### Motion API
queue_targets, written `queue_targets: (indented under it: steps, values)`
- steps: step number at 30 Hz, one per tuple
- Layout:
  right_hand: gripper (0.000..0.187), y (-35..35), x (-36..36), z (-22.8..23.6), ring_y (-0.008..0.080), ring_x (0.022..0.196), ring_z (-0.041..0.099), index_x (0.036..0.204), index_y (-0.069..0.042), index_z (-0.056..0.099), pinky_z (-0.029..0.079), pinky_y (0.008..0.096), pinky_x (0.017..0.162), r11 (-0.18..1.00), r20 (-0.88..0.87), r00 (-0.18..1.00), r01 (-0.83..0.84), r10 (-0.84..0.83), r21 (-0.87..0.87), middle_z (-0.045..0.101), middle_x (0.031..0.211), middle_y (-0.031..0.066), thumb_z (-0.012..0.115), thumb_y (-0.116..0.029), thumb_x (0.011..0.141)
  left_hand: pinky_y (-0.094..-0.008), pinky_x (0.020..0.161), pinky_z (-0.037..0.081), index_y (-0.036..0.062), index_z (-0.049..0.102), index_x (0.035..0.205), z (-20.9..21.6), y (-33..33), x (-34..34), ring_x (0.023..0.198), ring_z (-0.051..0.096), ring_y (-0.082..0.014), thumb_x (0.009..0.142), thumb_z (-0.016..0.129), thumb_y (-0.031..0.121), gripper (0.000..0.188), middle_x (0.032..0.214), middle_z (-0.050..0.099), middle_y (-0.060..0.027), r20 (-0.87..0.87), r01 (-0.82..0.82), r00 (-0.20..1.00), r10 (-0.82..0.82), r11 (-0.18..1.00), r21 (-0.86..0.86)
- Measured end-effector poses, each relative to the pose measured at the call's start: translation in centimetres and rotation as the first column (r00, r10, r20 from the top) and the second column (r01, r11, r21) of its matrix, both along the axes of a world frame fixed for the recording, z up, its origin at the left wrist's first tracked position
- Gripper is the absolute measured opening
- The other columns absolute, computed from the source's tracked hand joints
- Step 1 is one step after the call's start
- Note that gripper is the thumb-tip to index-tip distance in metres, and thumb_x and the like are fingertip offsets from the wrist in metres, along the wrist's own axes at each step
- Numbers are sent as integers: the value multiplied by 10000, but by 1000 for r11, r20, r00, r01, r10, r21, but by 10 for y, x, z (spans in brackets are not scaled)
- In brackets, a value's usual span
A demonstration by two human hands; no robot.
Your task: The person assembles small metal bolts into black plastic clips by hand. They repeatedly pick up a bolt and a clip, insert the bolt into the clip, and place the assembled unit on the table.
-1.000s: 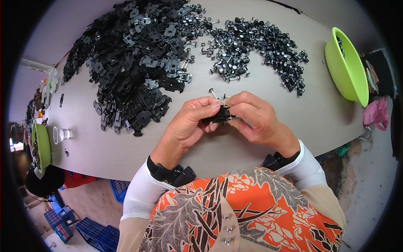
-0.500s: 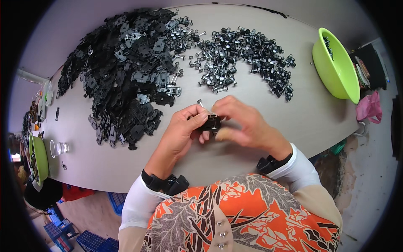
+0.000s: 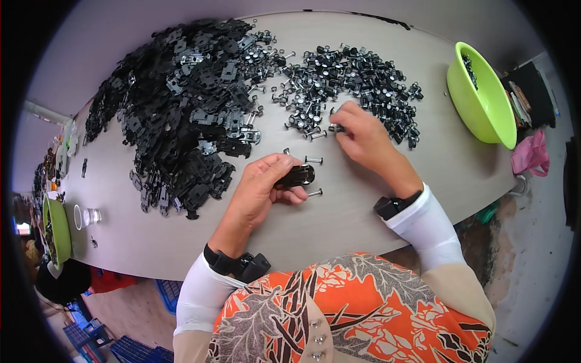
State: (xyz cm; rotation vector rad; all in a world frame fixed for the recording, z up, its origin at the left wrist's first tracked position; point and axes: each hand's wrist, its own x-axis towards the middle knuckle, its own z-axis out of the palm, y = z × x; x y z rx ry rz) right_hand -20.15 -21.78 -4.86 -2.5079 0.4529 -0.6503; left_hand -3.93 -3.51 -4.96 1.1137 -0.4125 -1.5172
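My left hand (image 3: 261,181) is closed around a black toy car base (image 3: 298,176) with a shiny part at its right end. A short metal wheel axle (image 3: 314,160) lies just beyond the base, and another wheel axle (image 3: 315,193) shows by my left fingertips. My right hand (image 3: 365,134) reaches to the near edge of the wheel axle pile (image 3: 372,81). Its thumb and fingers pinch a small dark-ended wheel axle (image 3: 337,127), partly hidden by the fingertips.
A large heap of black and grey car bases (image 3: 175,103) covers the left of the table (image 3: 181,242). One green bowl (image 3: 484,103) stands at the far right, another green bowl (image 3: 57,230) at the left edge. Beside the latter is a clear cup (image 3: 88,216).
My right hand has left the car base and moved away to the wheel axle pile, where it pinches a piece. My left hand keeps the base in nearly the same place.
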Motion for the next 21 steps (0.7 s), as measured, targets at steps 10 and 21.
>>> queue_targets:
  steps: [10,21]
  values:
    - [122,77,2,21,213,767,587,790,-1,599,484,293,648,944,278,950,-215,143,250,593,861,85,626,94,718,-416,826,560,-125,512,1162,-14,2,2,900,665,-339,996,403,279,450,1057,621,-241,-490,9,867,-88,987,-161]
    - [167,80,6,19,225,632,581,785,-13,572,467,320,534,985,249,957,-168,151,50,551,845,84,605,101,668,-363,782,587,-3,540,945,-8,3,0,885,669,-253,954,524,175,179,956,625,-143,-359,49,928,-96,989,-138]
